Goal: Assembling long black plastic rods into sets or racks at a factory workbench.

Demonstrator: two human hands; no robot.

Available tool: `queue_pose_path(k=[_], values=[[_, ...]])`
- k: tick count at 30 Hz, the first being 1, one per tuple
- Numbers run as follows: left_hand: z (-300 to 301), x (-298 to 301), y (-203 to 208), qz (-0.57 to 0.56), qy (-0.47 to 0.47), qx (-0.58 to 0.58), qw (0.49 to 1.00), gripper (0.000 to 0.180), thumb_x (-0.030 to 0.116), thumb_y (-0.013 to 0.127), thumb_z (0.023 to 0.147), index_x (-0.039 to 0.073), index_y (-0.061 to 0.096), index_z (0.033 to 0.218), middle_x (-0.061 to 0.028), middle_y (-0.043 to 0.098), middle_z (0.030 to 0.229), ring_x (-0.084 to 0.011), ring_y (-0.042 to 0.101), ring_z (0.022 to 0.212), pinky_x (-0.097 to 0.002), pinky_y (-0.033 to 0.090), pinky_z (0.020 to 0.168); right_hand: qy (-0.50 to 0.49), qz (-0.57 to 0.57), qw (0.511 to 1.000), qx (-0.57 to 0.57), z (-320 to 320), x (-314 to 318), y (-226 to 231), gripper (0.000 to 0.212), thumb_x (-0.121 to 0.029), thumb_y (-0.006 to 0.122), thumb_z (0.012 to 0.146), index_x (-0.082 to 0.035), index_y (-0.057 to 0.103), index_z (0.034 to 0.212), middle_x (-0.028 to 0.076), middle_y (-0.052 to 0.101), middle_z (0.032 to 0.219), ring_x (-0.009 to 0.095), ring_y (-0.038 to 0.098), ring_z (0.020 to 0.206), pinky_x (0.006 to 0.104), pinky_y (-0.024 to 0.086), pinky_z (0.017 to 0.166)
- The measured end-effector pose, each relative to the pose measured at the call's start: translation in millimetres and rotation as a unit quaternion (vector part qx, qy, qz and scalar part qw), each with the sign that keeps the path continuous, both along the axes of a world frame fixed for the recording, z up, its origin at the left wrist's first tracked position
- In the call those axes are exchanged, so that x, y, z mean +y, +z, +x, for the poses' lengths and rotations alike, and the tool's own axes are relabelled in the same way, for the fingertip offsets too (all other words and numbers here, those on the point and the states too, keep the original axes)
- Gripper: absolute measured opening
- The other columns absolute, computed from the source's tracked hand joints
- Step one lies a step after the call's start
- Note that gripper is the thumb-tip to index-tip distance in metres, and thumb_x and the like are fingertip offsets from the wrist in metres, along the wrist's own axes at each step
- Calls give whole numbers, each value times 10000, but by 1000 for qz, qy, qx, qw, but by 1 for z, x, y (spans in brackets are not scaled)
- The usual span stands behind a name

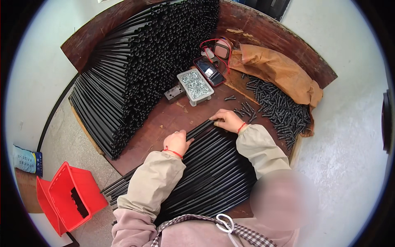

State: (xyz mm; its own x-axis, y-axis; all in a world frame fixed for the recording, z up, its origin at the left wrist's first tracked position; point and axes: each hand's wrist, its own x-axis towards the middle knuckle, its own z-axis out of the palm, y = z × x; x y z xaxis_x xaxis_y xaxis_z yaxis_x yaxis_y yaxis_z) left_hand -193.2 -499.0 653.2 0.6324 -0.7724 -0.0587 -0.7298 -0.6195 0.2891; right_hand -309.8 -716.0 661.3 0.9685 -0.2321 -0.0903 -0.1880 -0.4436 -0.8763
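Brown tabletop (158,123) (tubes (216,164) atop), speckled floor (61,127)

Your long, slim, round black tubes (218,166) are showing a smooth, softly glossy finish; whether metal or plastic, you can't tell. Your reddish-brown, wood-look tabletop (164,123) is looking smooth but scuffed, while the curved brown wooden board (271,36) is showing rough, chipped patches. Your white rectangular plastic tray (201,101) is looking smooth, its small silvery metal pieces (195,84) gleaming. Your creased tan sheet, paper or cloth (273,66), is looking matt. Your beige cloth sleeves (150,175) are wrinkling softly; the red plastic bin (91,187) is shining.
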Motion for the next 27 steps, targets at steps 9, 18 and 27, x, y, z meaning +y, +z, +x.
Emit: queue_pose_path(k=[9, 18, 27], values=[[7, 4, 12, -71, -31, 21, 997, 310, 350, 656, 694, 55, 606, 777, -121, 645, 750, -301, 610, 692, -369, 482, 632, -111, -546, 816, -156, 4, -61, -16, 390, 22, 486, 715, -89, 529, 1087, 80, 600, 961, 282, 578, 817, 315, 463, 728], [3, 5, 13, -41, -35, 110, 993, 295, 338, 617, 694, 65, 633, 805, -104, 650, 754, -302, 609, 716, -367, 477, 662, -73, -443, 894, 17, -16, -11, 17, 147, -74, 520, 741, -115, 547, 880, 41, 595, 844, 251, 560, 787, 321, 451, 713], [8, -2, 8, -17, -26, 97, 995, 317, 359, 604, 715, 67, 628, 834, -109, 651, 771, -305, 608, 746, -372, 474, 672, 30, -520, 841, -149, -16, -14, 8, 126, -78, 540, 746, -118, 544, 866, 28, 585, 832, 233, 557, 769, 301, 451, 682]])
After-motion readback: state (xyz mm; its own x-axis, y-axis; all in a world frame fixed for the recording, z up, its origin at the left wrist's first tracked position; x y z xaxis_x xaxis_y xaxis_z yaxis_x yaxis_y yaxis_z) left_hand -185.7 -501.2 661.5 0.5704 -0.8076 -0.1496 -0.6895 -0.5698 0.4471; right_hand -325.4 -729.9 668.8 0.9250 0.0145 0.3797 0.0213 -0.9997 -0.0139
